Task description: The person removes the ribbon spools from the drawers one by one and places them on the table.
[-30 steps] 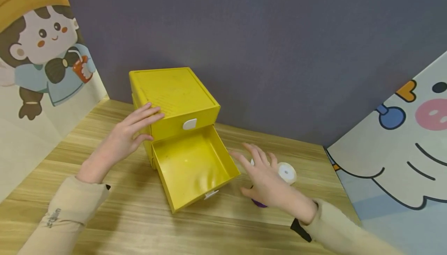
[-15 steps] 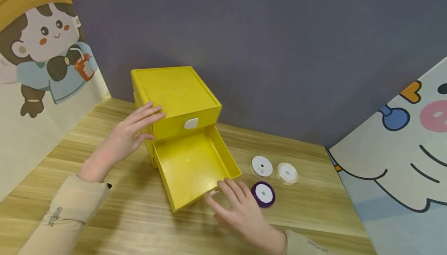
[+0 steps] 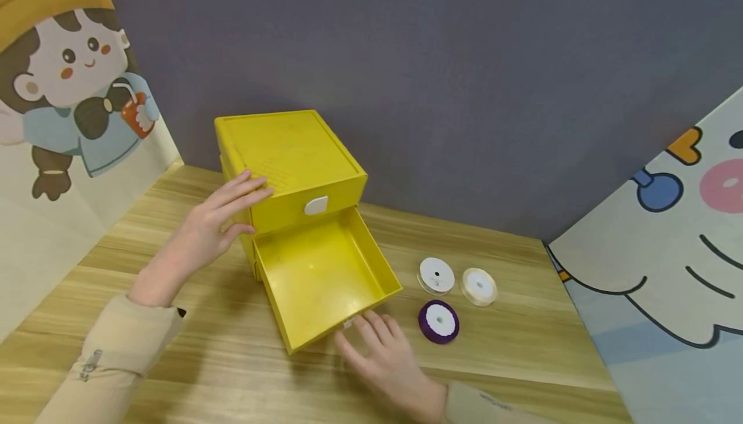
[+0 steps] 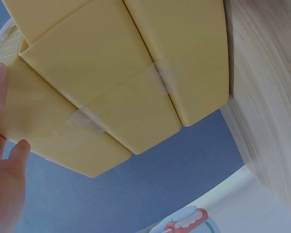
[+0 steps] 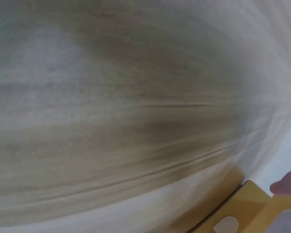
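Note:
A yellow drawer unit (image 3: 290,153) stands on the wooden table, a lower drawer (image 3: 316,275) pulled far out with only its bare bottom showing inside. My left hand (image 3: 211,221) rests on the unit's upper left front corner, fingers straight over the top and thumb along the side. In the left wrist view, its fingers lie against the yellow unit (image 4: 102,73). At the drawer's front, my right hand (image 3: 389,359) has its fingertips right at the small white handle (image 3: 348,323), which they partly cover. One fingertip (image 5: 287,183) shows near the yellow front in the right wrist view.
Right of the drawer lie three ribbon spools: a white one (image 3: 436,275), a cream one (image 3: 479,286) and a purple one (image 3: 438,322). A dark grey wall panel (image 3: 435,88) stands behind, with cartoon-printed panels (image 3: 656,250) at both sides.
My right hand has moved left and toward me, from over the spools to the drawer's front handle, uncovering the spools. The left hand and the drawer have stayed in place.

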Available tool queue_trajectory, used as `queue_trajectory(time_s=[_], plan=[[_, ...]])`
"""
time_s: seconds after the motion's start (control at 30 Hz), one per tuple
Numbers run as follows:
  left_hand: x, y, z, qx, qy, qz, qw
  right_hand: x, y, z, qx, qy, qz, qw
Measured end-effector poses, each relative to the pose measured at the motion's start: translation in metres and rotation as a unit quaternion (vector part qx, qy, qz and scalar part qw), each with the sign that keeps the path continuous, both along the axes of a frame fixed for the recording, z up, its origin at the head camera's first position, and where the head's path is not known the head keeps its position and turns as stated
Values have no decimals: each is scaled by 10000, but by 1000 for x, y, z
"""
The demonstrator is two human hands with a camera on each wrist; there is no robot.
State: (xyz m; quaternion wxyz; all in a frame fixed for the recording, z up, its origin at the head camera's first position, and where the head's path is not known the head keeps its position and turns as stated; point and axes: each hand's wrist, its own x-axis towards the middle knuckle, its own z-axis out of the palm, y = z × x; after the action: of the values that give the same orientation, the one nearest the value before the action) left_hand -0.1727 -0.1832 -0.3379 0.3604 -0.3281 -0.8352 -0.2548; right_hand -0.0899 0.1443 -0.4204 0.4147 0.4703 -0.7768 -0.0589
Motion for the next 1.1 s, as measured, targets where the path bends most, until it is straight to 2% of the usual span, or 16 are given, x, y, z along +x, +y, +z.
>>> queue_trajectory(time_s=[0.23, 0.5, 0.73, 1.1], plan=[[0, -1, 0, 27, 55, -19, 10000, -9, -6, -5, -247, 547, 95, 9982], [1, -1, -1, -8, 10, -13, 10000, -18, -10, 5, -502, 1207, 540, 9899], [0, -1, -2, -26, -37, -10, 10000, -23, -13, 16, -586, 1432, 689, 9856], [-1, -1, -2, 11, -42, -9, 10000, -36, -27, 38, -710, 1522, 609, 9839]])
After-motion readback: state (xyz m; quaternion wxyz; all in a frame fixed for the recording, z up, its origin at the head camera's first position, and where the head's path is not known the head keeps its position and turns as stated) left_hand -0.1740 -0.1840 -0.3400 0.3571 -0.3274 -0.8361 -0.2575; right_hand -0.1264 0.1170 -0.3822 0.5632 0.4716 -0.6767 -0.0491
